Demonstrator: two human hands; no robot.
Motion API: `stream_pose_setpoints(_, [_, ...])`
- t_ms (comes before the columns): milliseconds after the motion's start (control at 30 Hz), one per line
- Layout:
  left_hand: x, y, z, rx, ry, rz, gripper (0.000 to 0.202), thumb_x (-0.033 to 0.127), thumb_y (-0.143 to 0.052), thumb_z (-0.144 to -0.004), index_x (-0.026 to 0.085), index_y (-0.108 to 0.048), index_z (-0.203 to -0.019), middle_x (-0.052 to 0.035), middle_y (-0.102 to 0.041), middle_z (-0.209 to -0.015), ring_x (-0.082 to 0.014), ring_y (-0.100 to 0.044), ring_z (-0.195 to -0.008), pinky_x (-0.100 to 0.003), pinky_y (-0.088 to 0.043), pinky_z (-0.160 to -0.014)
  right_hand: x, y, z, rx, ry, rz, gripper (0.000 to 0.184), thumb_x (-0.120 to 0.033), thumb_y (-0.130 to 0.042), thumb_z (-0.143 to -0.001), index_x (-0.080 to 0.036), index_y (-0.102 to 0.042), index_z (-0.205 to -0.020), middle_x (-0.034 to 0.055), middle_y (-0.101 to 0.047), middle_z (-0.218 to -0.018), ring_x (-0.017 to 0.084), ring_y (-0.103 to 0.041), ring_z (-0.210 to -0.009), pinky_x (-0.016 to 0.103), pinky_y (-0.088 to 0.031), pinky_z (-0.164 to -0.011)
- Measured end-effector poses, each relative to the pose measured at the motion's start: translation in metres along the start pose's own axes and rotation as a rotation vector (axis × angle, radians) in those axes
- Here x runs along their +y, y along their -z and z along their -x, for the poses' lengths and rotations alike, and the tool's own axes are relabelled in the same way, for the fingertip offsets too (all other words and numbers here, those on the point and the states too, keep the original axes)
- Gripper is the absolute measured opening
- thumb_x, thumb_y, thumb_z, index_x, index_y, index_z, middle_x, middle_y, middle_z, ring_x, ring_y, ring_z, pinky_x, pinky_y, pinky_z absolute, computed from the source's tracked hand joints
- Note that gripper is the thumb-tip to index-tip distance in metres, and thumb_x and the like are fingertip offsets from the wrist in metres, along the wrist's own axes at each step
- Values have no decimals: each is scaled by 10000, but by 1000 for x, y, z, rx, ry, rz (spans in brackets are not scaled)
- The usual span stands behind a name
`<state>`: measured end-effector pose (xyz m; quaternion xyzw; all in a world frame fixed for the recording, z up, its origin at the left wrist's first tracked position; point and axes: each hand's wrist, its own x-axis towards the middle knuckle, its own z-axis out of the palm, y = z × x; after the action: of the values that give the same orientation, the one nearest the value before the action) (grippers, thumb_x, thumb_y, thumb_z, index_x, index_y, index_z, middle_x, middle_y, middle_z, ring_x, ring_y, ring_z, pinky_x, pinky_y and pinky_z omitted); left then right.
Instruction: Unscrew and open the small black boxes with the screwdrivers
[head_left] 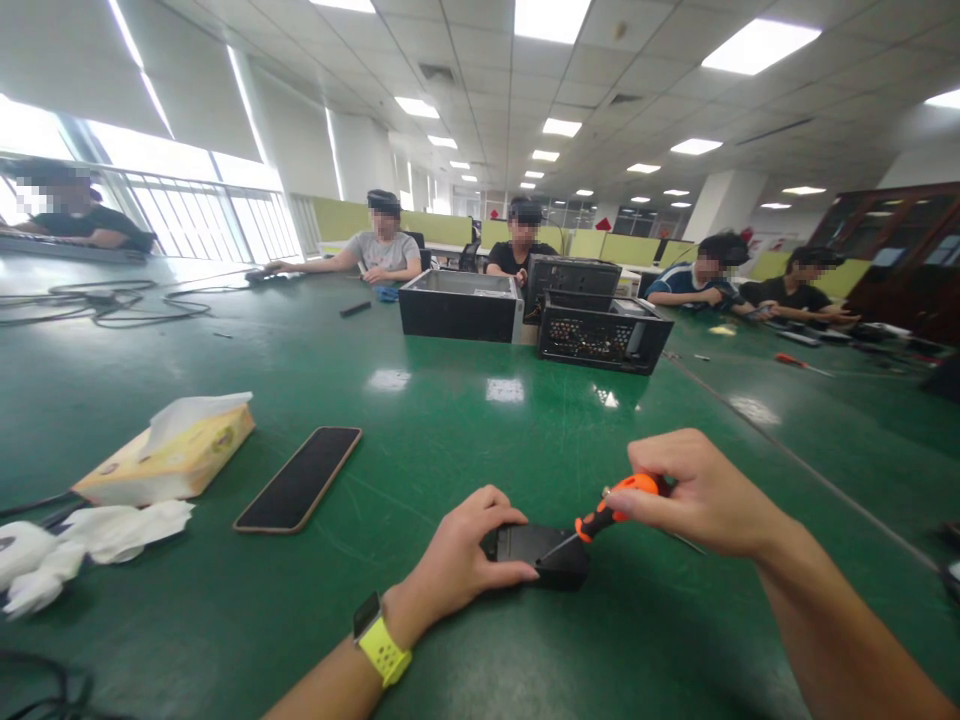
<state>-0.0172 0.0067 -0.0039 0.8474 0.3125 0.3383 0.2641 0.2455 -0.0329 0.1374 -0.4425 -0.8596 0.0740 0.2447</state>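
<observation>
A small flat black device [541, 553] lies on the green table [465, 420] close to me. My left hand [457, 560], with a yellow-strapped watch on the wrist, grips the device's left end and holds it down. My right hand [694, 492] is closed round the orange handle of a screwdriver [611, 507]. The screwdriver slants down to the left, its thin tip resting on the device's top.
A phone [300, 478] lies face up to the left, beside a tissue box [169, 455] and crumpled tissues [82, 545]. Two open black computer cases [459, 305] [604, 332] stand farther back. Several people sit along the far edge. Cables [112, 303] lie at the far left.
</observation>
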Motion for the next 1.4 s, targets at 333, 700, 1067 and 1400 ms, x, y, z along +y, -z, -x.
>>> stream_pose_setpoints(333, [0, 0, -1, 3, -1, 7, 444, 438, -817, -698, 193, -674, -1039, -52, -582, -977, -215, -578, -905, -305, -465, -788, 1, 3, 1, -72, -13, -27, 347, -348, -641, -825, -177, -485, -568, -55, -428, -539, 85, -377, -512, 234, -283, -518])
stream_pose_setpoints(700, [0, 0, 0, -5, 9, -6, 446, 466, -801, -709, 205, -670, -1047, -56, -583, -989, -219, -574, -915, -310, -467, -792, 5, 5, 1, -148, -77, -75, 357, -381, -637, -833, -173, -502, -576, -50, -442, -544, 88, -392, -519, 224, -299, -512])
stream_pose_setpoints(1067, [1, 0, -1, 2, 1, 2, 442, 484, -789, -717, 197, -675, -1033, -52, -581, -964, -216, -573, -896, -313, -465, -783, 24, 10, -1, -140, -152, -231, 143, -318, -659, -783, -176, -645, -791, -7, -611, -707, 128, -532, -621, 238, -409, -581])
stream_pose_setpoints(1400, [2, 0, 0, -3, 20, -13, 434, 435, -819, -694, 196, -678, -1027, -55, -586, -976, -219, -580, -899, -321, -473, -796, 113, -57, -9, -103, -383, -129, 179, -294, -622, -772, -157, -670, -877, 25, -681, -794, 181, -605, -740, 307, -452, -709])
